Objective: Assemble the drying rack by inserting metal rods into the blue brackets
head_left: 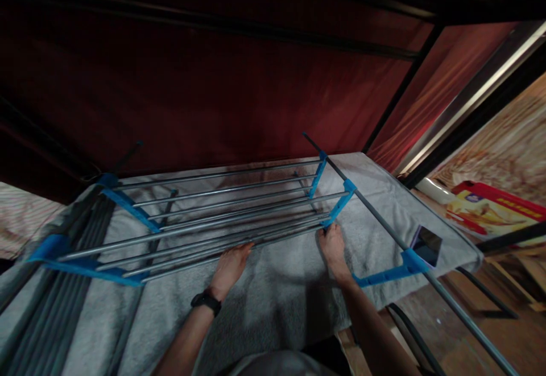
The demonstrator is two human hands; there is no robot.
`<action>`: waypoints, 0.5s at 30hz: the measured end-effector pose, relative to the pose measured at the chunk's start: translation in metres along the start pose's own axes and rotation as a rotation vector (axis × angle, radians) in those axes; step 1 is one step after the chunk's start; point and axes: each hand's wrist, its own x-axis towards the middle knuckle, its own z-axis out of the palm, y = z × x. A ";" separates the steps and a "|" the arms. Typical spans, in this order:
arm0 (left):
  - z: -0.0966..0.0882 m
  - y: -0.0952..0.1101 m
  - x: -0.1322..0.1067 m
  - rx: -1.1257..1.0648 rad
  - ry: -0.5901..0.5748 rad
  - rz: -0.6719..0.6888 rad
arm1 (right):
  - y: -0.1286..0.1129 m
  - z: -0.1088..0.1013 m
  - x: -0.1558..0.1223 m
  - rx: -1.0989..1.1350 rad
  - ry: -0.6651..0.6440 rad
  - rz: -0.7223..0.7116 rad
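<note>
A drying rack with grey metal rods (pixel 222 217) and blue plastic brackets (pixel 128 208) stands in front of me. A grey fluffy towel (pixel 273 290) is draped over it. My left hand (pixel 230 265), with a black watch on the wrist, lies flat on the towel, its fingertips at the nearest rods. My right hand (pixel 333 248) rests on the towel too, fingers curled at the end of the near rods beside a blue bracket (pixel 339 208); what they grip is not clear.
A dark phone (pixel 426 245) lies on the towel's right edge near a blue bracket. A dark red curtain (pixel 239 97) hangs behind the rack. A red and yellow package (pixel 490 208) sits at the right. Wooden floor shows lower right.
</note>
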 end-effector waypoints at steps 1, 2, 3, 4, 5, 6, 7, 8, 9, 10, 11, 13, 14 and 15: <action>0.000 0.000 0.000 -0.002 0.000 0.005 | -0.001 0.000 0.000 0.000 0.005 0.005; 0.001 -0.001 0.000 -0.002 0.000 0.008 | -0.002 0.000 -0.001 0.000 0.009 0.010; 0.001 -0.001 0.000 -0.002 0.001 0.011 | -0.003 0.000 -0.001 0.001 0.012 0.012; 0.001 -0.002 0.000 0.000 0.001 0.013 | -0.003 0.000 0.000 -0.003 0.014 0.014; 0.002 -0.002 0.001 0.003 0.001 0.012 | -0.004 0.000 0.000 -0.010 0.016 0.018; 0.002 -0.003 0.002 0.006 -0.002 0.010 | -0.005 0.000 0.001 -0.019 0.017 0.021; 0.002 -0.003 0.002 0.009 -0.006 0.006 | -0.006 0.000 0.001 -0.028 0.019 0.024; 0.003 -0.002 0.002 0.011 -0.008 0.000 | -0.007 -0.001 0.001 -0.036 0.022 0.026; 0.003 -0.002 0.002 0.010 -0.008 -0.005 | -0.007 -0.001 0.000 -0.041 0.023 0.026; 0.003 0.000 0.000 0.007 -0.007 -0.007 | -0.007 -0.002 -0.001 -0.041 0.021 0.021; 0.003 0.001 -0.002 0.003 -0.005 -0.003 | -0.006 -0.003 -0.002 -0.038 0.017 0.013; 0.004 0.004 -0.008 -0.005 0.006 0.013 | 0.000 -0.003 -0.005 -0.040 -0.002 -0.010; 0.004 0.005 -0.012 -0.006 0.017 0.020 | 0.005 -0.002 -0.005 -0.057 -0.007 -0.016; 0.004 0.005 -0.016 -0.006 0.035 0.024 | 0.010 0.000 -0.005 -0.081 -0.014 -0.019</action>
